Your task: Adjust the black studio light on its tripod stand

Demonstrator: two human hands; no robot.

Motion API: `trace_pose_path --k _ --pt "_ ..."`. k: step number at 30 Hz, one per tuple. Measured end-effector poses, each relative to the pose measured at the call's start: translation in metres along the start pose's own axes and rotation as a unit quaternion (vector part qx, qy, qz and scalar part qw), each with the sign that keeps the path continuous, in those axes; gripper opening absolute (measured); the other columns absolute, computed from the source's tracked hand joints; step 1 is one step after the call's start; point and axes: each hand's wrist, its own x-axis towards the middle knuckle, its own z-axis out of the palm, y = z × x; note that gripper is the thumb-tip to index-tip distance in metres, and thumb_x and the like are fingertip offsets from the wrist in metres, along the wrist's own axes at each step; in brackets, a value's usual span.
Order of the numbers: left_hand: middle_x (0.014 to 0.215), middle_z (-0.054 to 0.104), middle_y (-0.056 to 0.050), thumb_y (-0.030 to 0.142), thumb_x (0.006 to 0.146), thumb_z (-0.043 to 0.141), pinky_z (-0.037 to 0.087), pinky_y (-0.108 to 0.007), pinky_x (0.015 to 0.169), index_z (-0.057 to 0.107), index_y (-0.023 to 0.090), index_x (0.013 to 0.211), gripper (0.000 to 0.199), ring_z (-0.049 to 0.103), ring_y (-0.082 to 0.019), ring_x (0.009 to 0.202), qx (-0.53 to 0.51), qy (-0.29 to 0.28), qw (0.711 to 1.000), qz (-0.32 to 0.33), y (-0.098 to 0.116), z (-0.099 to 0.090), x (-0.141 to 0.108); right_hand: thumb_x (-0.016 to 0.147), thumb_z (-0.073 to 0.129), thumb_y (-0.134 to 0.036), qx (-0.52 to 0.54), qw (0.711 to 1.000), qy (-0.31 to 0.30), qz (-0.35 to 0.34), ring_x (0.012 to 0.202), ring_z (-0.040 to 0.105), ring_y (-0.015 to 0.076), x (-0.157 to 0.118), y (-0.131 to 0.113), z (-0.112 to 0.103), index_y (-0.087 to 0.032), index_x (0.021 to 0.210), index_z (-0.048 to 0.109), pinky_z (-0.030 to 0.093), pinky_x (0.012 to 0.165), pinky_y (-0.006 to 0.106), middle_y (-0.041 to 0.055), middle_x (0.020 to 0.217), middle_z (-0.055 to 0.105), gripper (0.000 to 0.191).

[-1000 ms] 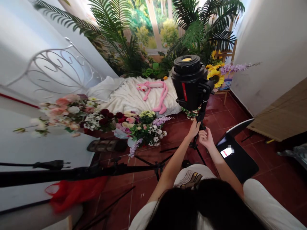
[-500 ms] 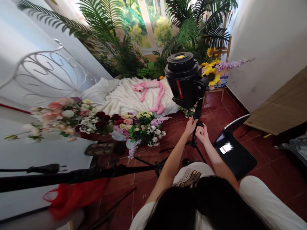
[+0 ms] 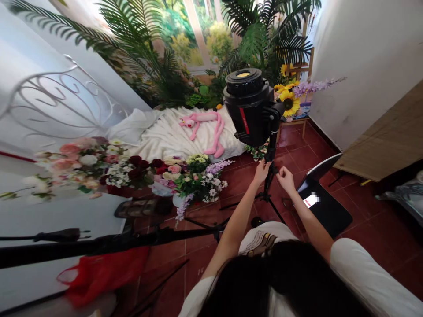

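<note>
A black studio light [image 3: 246, 110] with a red stripe stands in front of me, mounted on a black light stand [image 3: 270, 152]. Just under the lamp, my left hand [image 3: 262, 171] is closed around the upper part of the stand's pole. My right hand [image 3: 286, 180] is a little to the right of the pole, apart from it, with fingers curled inward. Whether anything small is between those fingertips is hidden. The stand's legs spread on the red tiled floor below.
A black chair [image 3: 325, 220] with a white label is close on the right. Bouquets [image 3: 198, 185] line a bed with a white blanket [image 3: 161, 132] and a pink plush toy [image 3: 214, 132]. A black pole [image 3: 115, 243] crosses at left above a red bag [image 3: 105, 273].
My right hand has come away from the stand, moving right and slightly up. My left hand stays on the pole. The view has shifted slightly.
</note>
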Motion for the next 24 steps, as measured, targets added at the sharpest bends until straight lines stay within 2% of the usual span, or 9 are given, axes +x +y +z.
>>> trace_pose_path --k 4,6,10,12,14,16,19,21,24 --pt "0.101 0.072 -0.009 0.047 0.091 0.06 0.05 -0.03 0.088 0.066 0.013 0.109 0.039 0.064 -0.017 0.09 0.022 -0.009 1.0 -0.001 -0.003 0.0 0.001 0.077 0.059 -0.046 0.04 0.998 0.033 0.04 0.055 0.049 0.0147 0.003 0.003 0.005 -0.025 0.083 0.042 0.041 0.052 0.026 -0.0061 0.063 0.05 0.027" --pt "0.106 0.072 -0.01 0.047 0.092 0.057 0.05 -0.031 0.092 0.066 0.014 0.112 0.04 0.065 -0.018 0.096 0.026 -0.012 1.0 0.014 -0.006 0.001 0.001 0.077 0.06 -0.05 0.074 0.996 0.048 0.032 0.062 0.056 0.0166 0.008 -0.004 0.008 -0.025 0.088 0.043 0.048 0.057 0.029 -0.0034 0.07 0.056 0.032" --pt "0.117 0.07 -0.013 0.047 0.095 0.053 0.048 -0.036 0.101 0.063 0.015 0.118 0.04 0.064 -0.021 0.109 0.026 -0.008 0.998 0.051 -0.015 0.002 0.001 0.074 0.071 -0.047 0.079 0.992 0.051 -0.082 0.087 0.065 0.0188 0.023 -0.035 0.011 -0.025 0.097 0.046 0.054 0.081 0.034 0.0035 0.093 0.065 0.041" --pt "0.12 0.068 -0.014 0.046 0.095 0.052 0.047 -0.038 0.104 0.062 0.015 0.119 0.04 0.063 -0.022 0.111 0.024 -0.009 0.998 0.065 -0.02 0.003 0.002 0.069 0.078 -0.043 0.051 0.989 0.015 -0.14 0.1 0.065 0.0209 0.032 -0.051 0.016 -0.025 0.108 0.047 0.053 0.091 0.036 0.0077 0.109 0.066 0.053" --pt "0.121 0.068 -0.015 0.045 0.095 0.052 0.046 -0.041 0.107 0.061 0.014 0.12 0.04 0.063 -0.023 0.112 0.021 -0.015 0.997 0.072 -0.024 0.004 0.003 0.066 0.082 -0.04 0.02 0.986 -0.027 -0.165 0.104 0.066 0.0227 0.04 -0.062 0.025 -0.025 0.115 0.046 0.052 0.093 0.038 0.0093 0.116 0.066 0.063" --pt "0.124 0.066 -0.016 0.043 0.095 0.052 0.043 -0.043 0.11 0.06 0.014 0.122 0.041 0.061 -0.024 0.118 0.019 -0.02 0.997 0.078 -0.027 0.005 0.004 0.066 0.081 -0.041 -0.005 0.986 -0.049 -0.159 0.096 0.068 0.0232 0.048 -0.065 0.036 -0.025 0.115 0.046 0.054 0.089 0.039 0.0075 0.108 0.069 0.063" --pt "0.135 0.061 -0.016 0.04 0.095 0.051 0.038 -0.045 0.117 0.055 0.016 0.131 0.044 0.054 -0.025 0.131 0.027 -0.023 0.995 0.098 -0.028 0.005 0.004 0.071 0.077 -0.046 -0.021 0.988 -0.038 -0.147 0.08 0.067 0.0215 0.057 -0.063 0.049 -0.025 0.109 0.048 0.055 0.08 0.038 0.0018 0.089 0.068 0.052" --pt "0.139 0.058 -0.016 0.04 0.097 0.048 0.036 -0.046 0.119 0.052 0.017 0.135 0.045 0.052 -0.025 0.134 0.037 -0.024 0.993 0.108 -0.027 0.005 0.002 0.072 0.076 -0.049 -0.015 0.986 -0.032 -0.162 0.075 0.065 0.02 0.062 -0.064 0.051 -0.025 0.107 0.048 0.056 0.077 0.037 -0.0001 0.083 0.066 0.051" --pt "0.138 0.059 -0.016 0.042 0.099 0.043 0.035 -0.045 0.119 0.052 0.016 0.135 0.046 0.053 -0.025 0.133 0.059 -0.019 0.992 0.112 -0.025 0.006 0.0 0.072 0.078 -0.053 0.004 0.976 -0.056 -0.211 0.074 0.063 0.0193 0.072 -0.077 0.048 -0.024 0.105 0.048 0.057 0.076 0.036 0.0003 0.083 0.064 0.053"
